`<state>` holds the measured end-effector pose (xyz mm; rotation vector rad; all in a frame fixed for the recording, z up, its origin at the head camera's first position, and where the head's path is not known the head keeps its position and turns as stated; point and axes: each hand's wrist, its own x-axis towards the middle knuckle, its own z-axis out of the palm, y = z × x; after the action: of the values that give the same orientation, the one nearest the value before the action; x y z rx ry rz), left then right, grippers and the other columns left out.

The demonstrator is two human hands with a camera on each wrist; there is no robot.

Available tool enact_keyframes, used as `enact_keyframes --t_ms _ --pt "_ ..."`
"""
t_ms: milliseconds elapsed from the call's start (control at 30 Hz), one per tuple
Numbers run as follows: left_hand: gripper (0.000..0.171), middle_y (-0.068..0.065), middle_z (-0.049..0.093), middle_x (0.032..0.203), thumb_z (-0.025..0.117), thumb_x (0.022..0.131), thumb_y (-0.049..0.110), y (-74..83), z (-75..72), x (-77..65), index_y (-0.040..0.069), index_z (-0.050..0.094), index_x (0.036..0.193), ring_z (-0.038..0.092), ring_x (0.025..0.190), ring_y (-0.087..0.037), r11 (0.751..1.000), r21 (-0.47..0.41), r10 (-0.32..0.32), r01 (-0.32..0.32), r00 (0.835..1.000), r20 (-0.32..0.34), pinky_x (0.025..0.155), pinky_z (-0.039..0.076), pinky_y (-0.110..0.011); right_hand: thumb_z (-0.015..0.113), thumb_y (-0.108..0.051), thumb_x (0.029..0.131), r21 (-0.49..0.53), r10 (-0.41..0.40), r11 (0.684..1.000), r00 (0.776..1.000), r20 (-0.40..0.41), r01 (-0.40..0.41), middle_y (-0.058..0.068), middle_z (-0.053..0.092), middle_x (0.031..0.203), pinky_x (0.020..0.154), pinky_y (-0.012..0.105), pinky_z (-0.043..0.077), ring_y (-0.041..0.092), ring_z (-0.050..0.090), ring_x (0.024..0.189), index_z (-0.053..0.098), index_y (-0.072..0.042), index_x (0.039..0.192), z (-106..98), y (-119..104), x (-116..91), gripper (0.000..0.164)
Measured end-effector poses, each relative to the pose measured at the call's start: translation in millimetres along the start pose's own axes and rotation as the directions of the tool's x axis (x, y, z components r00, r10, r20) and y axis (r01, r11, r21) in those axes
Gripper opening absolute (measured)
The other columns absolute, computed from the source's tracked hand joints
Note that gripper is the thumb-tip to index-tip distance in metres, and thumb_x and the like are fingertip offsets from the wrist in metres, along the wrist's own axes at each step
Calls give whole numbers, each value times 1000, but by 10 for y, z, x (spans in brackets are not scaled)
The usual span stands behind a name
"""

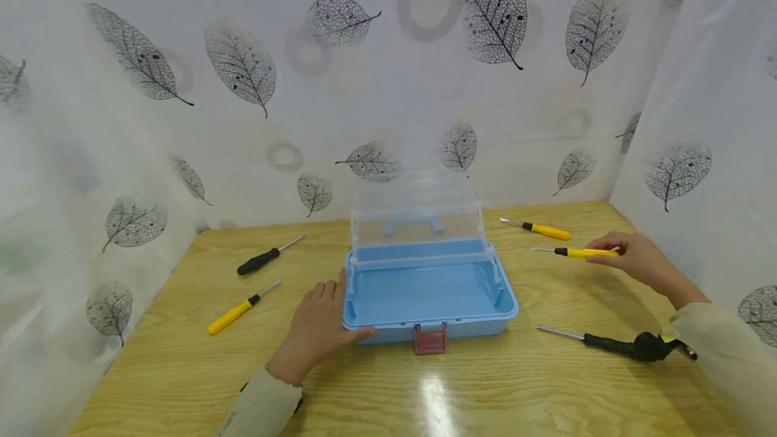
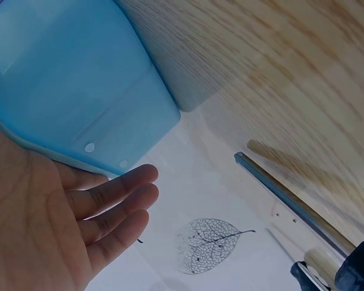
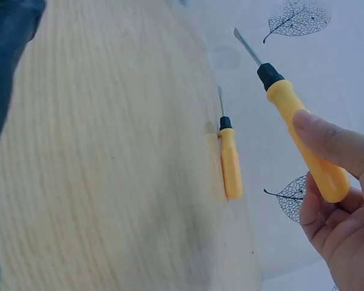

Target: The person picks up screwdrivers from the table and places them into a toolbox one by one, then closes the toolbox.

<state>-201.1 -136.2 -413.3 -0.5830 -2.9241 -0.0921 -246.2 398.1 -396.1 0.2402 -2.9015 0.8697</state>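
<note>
A blue toolbox (image 1: 425, 288) with a clear raised lid (image 1: 419, 211) and a dark pink latch (image 1: 430, 340) stands on the table. My left hand (image 1: 318, 319) rests against its left side, thumb along the front rim; in the left wrist view the fingers (image 2: 118, 197) are extended beside the blue wall. My right hand (image 1: 634, 258) pinches a yellow screwdriver (image 3: 300, 130) by its handle, above the table to the right of the box. The screwdriver's bare tip points left, toward the box. Another yellow screwdriver (image 1: 549, 231) lies just behind it.
To the left lie a black screwdriver (image 1: 260, 262) and a yellow screwdriver (image 1: 231, 317). A black-handled screwdriver (image 1: 610, 345) lies at the front right, near the right sleeve (image 1: 716, 342). Leaf-patterned curtains (image 1: 394, 100) border the wooden table (image 1: 376, 396) at the back and sides.
</note>
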Motion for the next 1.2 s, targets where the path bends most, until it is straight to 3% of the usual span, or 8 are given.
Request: enact_keyframes --t_ms 367,600,733,833,1000,1200 --pt "113 -20 57 119 58 70 76 -5 18 -5 -6 30 143 55 110 -33 1000 18 3 -2 1000 -13 93 46 -44 68 -24 87 -20 -36 999 999 -35 35 8 65 93 58 21 44 -6 47 71 70 -1 104 -121 -160 109 29" --pt "113 -20 58 116 59 70 75 -6 18 8 -6 31 142 56 107 -33 1000 19 12 -11 1000 -24 91 48 -43 66 -26 88 -9 -19 1000 999 -33 19 9 63 95 55 25 44 4 49 67 68 0 108 -154 -290 192 33" --pt "112 -19 59 115 59 70 75 -10 14 8 -7 32 142 57 107 -32 999 32 17 -16 999 -37 90 48 -42 66 -27 88 -10 -35 999 998 -50 35 15 63 100 58 22 45 -2 49 70 68 -1 107 -147 -385 249 32" --pt "113 -19 59 114 59 69 76 -18 18 1 -7 31 142 57 105 -32 999 46 22 -21 999 -41 88 49 -41 66 -24 88 3 -74 997 995 -72 74 12 64 97 60 20 46 -6 49 72 69 -2 104 -123 -457 290 27" --pt "113 -19 60 112 58 69 76 -14 31 -17 -7 31 142 57 103 -32 998 53 34 -32 999 -35 87 49 -41 66 -22 88 29 -108 993 992 -67 110 5 64 91 59 21 45 -1 51 70 70 -2 102 -67 -549 334 25" --pt "113 -19 59 114 58 69 76 -14 29 -10 -6 31 142 57 106 -32 998 55 22 -20 999 -36 91 48 -42 65 -29 88 -26 -97 995 993 -61 95 11 64 96 61 22 44 1 49 70 69 -4 104 -23 -705 408 30"
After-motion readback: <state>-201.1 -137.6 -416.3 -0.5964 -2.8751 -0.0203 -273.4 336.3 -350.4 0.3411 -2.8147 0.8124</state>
